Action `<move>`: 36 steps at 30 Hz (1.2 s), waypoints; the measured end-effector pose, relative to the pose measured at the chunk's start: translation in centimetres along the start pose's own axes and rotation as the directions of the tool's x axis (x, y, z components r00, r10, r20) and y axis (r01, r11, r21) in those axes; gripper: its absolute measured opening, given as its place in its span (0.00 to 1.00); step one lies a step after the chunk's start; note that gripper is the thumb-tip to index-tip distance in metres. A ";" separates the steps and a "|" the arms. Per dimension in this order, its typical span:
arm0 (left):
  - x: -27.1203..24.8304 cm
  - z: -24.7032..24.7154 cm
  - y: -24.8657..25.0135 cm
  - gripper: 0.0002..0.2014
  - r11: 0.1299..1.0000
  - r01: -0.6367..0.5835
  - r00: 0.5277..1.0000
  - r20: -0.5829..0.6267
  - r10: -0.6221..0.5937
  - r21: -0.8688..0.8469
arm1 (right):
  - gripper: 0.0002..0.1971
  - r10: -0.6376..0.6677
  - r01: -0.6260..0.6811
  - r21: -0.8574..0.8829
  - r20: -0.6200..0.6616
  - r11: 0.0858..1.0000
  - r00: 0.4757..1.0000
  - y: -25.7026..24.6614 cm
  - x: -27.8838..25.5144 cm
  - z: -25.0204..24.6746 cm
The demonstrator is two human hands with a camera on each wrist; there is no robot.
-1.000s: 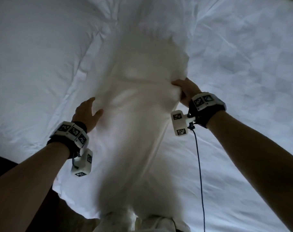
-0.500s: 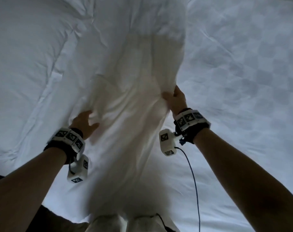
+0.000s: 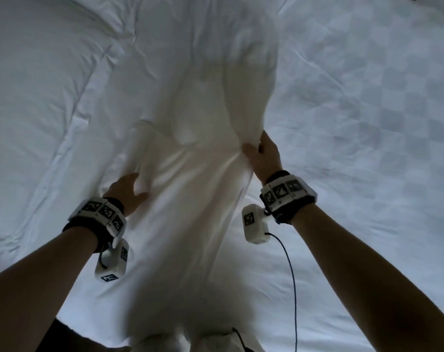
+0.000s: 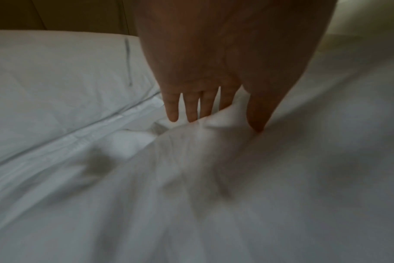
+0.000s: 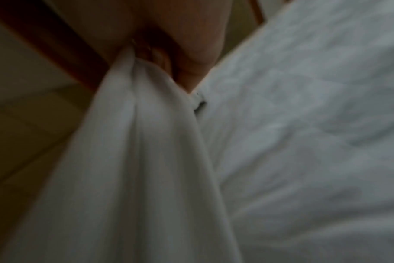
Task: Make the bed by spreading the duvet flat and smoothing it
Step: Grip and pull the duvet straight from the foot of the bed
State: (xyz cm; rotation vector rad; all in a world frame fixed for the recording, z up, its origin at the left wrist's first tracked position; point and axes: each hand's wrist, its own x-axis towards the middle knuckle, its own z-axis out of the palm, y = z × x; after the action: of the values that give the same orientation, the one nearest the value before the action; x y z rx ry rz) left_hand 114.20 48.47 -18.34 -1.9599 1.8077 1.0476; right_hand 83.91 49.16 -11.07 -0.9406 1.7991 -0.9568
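Note:
The white duvet rises as a long bunched ridge down the middle of the bed, pulled taut between my hands. My left hand holds its left edge. In the left wrist view a fold is pinched between thumb and nearly straight fingers. My right hand grips the ridge's right side. In the right wrist view the gathered cloth hangs from its curled fingers. The lower end of the duvet is blurred near my body.
A white sheet with a faint chequered weave covers the bed on the right. Puffy white bedding lies on the left. The bed's near edge meets dark floor at lower left. A thin cable hangs from the right wrist camera.
Both hands have drawn back toward me with the duvet. The left hand, earlier flat against the cloth, now has a fold between thumb and fingers.

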 end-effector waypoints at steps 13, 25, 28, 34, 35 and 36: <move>-1.9 0.7 -2.6 0.33 1.000 -0.003 1.000 -0.025 0.002 -0.031 | 0.40 0.667 -0.608 -0.353 0.065 0.711 0.743 12.2 -1.5 1.1; -5.9 6.0 -8.3 0.35 0.979 0.172 0.955 -0.224 -0.194 -0.113 | 0.29 0.626 -0.612 -0.140 0.250 0.778 0.738 14.0 -9.0 6.6; -5.9 6.6 -8.5 0.38 0.960 0.240 0.927 -0.261 -0.270 -0.144 | 0.28 0.618 -0.612 -0.107 0.228 0.784 0.752 14.2 -9.4 6.5; -4.8 6.3 -9.1 0.32 0.967 0.221 0.966 -0.106 -0.235 -0.125 | 0.33 0.628 -0.630 -0.034 0.145 0.776 0.765 15.7 -11.8 8.6; -4.7 5.8 -9.0 0.29 0.981 0.181 0.981 -0.055 -0.185 -0.069 | 0.33 0.628 -0.631 -0.028 0.141 0.775 0.765 15.8 -12.3 9.1; -4.6 5.3 -9.1 0.27 0.990 0.141 0.990 -0.005 -0.141 -0.005 | 0.33 0.629 -0.631 -0.028 0.134 0.775 0.766 15.7 -13.0 9.8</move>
State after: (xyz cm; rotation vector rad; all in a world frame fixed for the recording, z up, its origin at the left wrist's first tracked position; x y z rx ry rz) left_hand 121.36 56.93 -21.46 -2.0606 1.6428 1.0029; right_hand 93.92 64.97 -23.80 -0.3137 1.7982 -0.4578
